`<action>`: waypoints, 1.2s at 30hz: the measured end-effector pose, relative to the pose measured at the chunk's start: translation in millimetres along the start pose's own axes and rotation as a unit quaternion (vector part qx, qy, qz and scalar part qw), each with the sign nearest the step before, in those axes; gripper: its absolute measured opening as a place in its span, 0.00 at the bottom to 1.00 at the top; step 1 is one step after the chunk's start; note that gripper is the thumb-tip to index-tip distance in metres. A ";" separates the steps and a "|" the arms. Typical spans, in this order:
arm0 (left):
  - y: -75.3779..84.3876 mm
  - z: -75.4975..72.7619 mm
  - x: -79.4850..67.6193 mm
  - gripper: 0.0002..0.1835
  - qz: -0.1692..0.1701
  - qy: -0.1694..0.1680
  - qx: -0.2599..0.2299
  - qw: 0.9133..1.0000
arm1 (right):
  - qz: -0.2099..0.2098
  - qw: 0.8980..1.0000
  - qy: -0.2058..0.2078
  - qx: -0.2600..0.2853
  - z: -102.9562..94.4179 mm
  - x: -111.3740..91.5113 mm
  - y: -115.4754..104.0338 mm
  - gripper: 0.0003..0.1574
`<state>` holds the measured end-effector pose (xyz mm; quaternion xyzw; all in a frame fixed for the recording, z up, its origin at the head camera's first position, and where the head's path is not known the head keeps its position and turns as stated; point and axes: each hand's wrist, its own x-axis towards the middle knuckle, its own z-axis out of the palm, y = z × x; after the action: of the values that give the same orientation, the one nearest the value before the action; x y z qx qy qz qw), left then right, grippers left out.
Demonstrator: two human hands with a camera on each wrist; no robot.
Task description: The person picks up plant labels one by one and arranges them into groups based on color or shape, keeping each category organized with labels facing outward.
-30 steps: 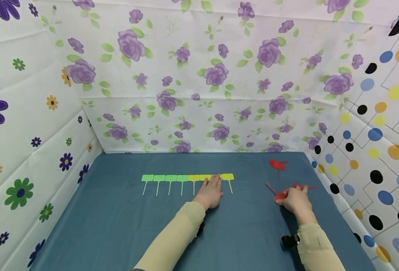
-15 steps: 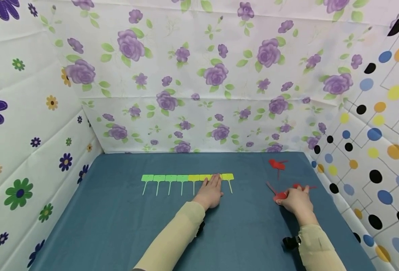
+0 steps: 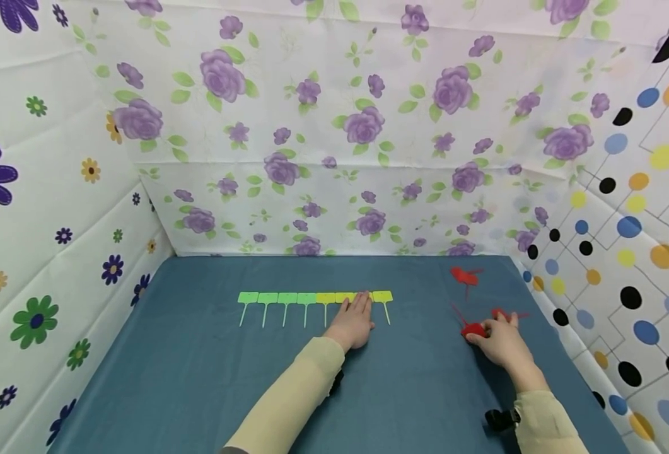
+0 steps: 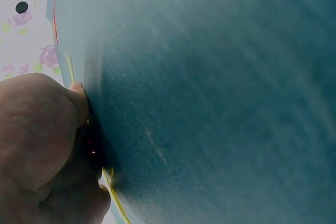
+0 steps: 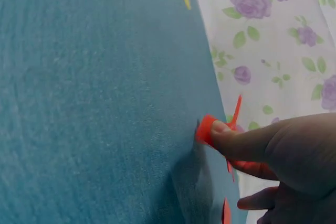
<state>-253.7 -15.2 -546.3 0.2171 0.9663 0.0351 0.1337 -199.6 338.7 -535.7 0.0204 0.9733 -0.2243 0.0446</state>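
My right hand [image 3: 504, 345] pinches a red plastic tag with a thin tail [image 3: 473, 330] between thumb and fingers. In the right wrist view the thumb lies over the red tag [image 5: 205, 130], close over the cloth. My left hand [image 3: 352, 321] lies with fingers straight on a row of flat tags with thin stems, hiding part of it. Green tags [image 3: 286, 297] form the row's left half, yellow tags [image 3: 382, 296] its right half. In the left wrist view a yellow stem [image 4: 121, 205] shows beside the left hand [image 4: 39, 135].
A little pile of red tags [image 3: 464, 276] lies at the back right of the blue cloth [image 3: 186, 378]. More red [image 3: 499, 313] shows just behind the right fingers. Patterned fabric walls [image 3: 362, 126] stand at the back and both sides.
My right hand and wrist have shifted slightly right, and the pinched red tag has moved a little the same way. My left hand and the row of tags stay as they were.
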 end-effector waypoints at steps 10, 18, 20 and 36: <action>0.2 -4.6 -4.1 0.35 0.006 0.008 0.024 1.000 | -0.032 0.998 0.035 0.050 -10.1 0.1 -2.2 0.30; 0.2 -3.9 -4.9 0.35 0.008 0.010 0.020 1.000 | -0.011 0.994 0.079 0.079 -10.9 1.9 -8.4 0.35; 0.8 -3.7 -5.5 0.35 0.008 0.010 0.020 1.000 | -0.009 0.992 0.099 0.080 -11.5 1.5 -9.9 0.34; 0.2 2.5 -3.2 0.34 0.006 0.013 0.019 1.000 | -0.033 0.988 0.095 0.119 -10.5 8.3 -24.4 0.27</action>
<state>-250.1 -16.3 -547.9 0.2248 0.9672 0.0204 0.1170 -210.2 321.6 -516.5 0.0151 0.9397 -0.3367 -0.0584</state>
